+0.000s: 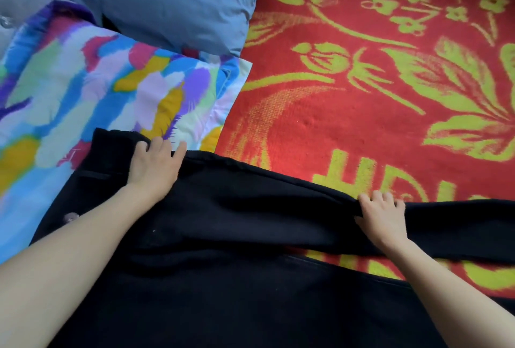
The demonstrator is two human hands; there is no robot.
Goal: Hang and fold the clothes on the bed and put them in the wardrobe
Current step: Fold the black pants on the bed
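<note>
Black trousers (223, 278) lie spread across the near bed, one leg running right over the red floral blanket (362, 97). The left hand (156, 165) and the right hand (384, 219) each grip the trousers' far edge with curled fingers. Farther left lies a multicoloured pillow (97, 91), with a blue pillow (181, 2) beyond it.

Only arms and hands are seen of the person. The left hand (153, 165) and the right hand (386, 221) are bare, and both the left forearm (72, 261) and the right forearm (448, 289) are shown uncovered from wrist to the frame's edge.
</note>
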